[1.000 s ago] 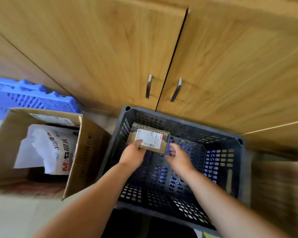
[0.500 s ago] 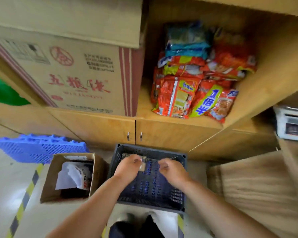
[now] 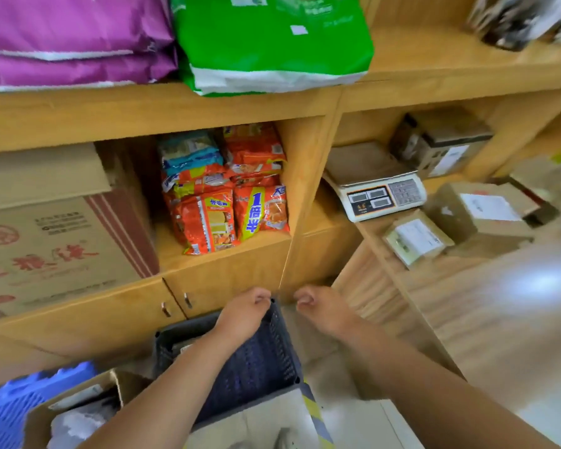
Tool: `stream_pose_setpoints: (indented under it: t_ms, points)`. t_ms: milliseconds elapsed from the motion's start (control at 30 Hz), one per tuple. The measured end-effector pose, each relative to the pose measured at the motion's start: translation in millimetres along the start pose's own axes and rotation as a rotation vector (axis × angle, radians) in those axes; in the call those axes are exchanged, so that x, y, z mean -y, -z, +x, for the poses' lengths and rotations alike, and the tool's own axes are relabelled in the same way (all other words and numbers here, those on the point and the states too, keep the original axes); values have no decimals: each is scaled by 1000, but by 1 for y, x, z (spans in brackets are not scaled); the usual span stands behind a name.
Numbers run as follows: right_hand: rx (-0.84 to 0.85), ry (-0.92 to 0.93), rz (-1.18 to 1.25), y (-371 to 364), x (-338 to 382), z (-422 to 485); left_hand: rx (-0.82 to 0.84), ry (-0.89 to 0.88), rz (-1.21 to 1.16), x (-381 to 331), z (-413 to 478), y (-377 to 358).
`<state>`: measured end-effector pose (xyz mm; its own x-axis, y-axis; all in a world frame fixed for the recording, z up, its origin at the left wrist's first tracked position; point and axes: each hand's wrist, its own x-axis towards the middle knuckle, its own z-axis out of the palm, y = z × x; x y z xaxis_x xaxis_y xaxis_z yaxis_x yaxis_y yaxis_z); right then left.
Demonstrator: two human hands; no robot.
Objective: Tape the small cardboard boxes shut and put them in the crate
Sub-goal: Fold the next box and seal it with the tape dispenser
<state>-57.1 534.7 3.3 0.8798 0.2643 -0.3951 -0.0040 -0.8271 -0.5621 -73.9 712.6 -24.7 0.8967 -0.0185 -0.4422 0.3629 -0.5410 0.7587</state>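
Crate (image 3: pixel 263 358) sits directly below the left grip (image 3: pixel 243 314), its contents mostly hidden by the forearm. Left grip and right grip (image 3: pixel 321 311) hang side by side, fingers loosely curled, holding nothing. Ahead and to the right of the right grip, on the worktop (image 3: pixel 467 286), lies a small labelled box (image 3: pixel 416 238), with a larger box (image 3: pixel 480 212) just beyond. Judgement: fetch phase. Recommend taking the small box across its sides, label up, and checking the flaps sit flat before taping.
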Motion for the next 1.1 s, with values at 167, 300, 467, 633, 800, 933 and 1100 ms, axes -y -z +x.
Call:
stream_pose_setpoints:
  t_ms: [167,300,467,633,800,933,1100]
  points:
    - [-133,-114,84,40,-58,-48,114,-90,45,-53,4,-60]
    - [-200,-168,106,74,-117,-89,192,-166,89,-98,1,-121]
    - [-297,-218,151,121,-207,-144,212,-242,131,-164,-14,-215]
    - [-355,-207,177,177,-307,-202,203,-252,89,-227,-29,-328]
    - [-367,-220,192,230,-391,-247,184,-287,22,-287,-39,-416]
    - [-379,-228,236,261,-442,-261,152,-266,-3,-321,-40,-460]
    - [-385,-232,284,290,-491,-258,126,-242,32,-351,-25,-493]
